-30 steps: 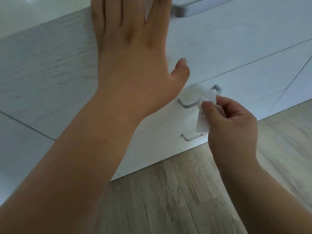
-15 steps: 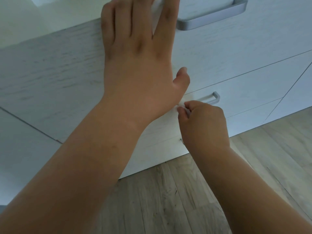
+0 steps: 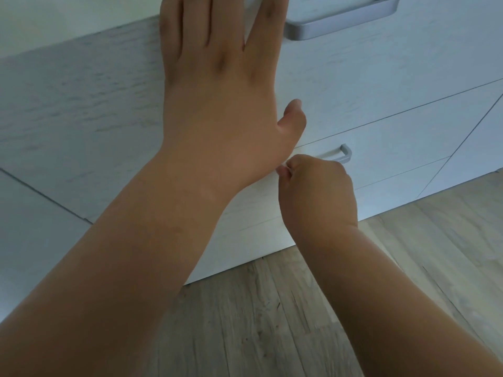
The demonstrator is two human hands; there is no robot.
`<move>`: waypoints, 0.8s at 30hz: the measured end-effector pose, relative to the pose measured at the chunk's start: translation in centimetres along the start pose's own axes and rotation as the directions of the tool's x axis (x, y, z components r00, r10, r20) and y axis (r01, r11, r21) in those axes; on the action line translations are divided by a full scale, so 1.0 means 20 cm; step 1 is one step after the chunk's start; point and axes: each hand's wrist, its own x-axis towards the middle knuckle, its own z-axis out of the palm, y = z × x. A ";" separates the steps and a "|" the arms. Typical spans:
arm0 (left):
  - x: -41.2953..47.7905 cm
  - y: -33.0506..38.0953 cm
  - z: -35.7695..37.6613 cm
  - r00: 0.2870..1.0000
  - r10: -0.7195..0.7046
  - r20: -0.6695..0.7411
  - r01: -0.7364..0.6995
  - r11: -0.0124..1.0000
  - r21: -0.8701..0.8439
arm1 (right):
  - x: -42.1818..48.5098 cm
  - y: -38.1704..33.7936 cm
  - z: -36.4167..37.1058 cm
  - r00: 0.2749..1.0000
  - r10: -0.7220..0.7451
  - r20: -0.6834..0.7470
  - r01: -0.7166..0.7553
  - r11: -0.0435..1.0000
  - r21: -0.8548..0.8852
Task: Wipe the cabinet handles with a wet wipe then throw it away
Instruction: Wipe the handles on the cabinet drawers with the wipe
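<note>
My left hand [image 3: 217,85] lies flat with spread fingers on the white cabinet [image 3: 81,104] front, holding nothing. My right hand [image 3: 317,189] is closed in a fist at the left end of the middle drawer's grey handle [image 3: 344,155]. Only a sliver of the white wet wipe [image 3: 283,167] shows between its fingertips; the rest is hidden inside the fist. The handle's right end stays visible. A larger grey handle [image 3: 340,23] of the top drawer sits beside my left index finger. The lowest handle is hidden behind my right hand.
Thin seams divide the white drawer fronts, and another cabinet door [image 3: 484,148] stands to the right. Light wood-plank floor [image 3: 272,322] runs along the cabinet's base in the lower half of the view.
My right hand slid left along the middle handle, and the wipe that hung over it is now bunched inside the fist. The view tilted up, showing more of the top handle.
</note>
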 end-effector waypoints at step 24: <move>-0.01 -0.05 0.06 0.999 0.032 -0.030 -0.032 0.999 0.018 | 0.04 0.09 -0.13 0.997 -0.042 0.072 0.050 0.992 -0.119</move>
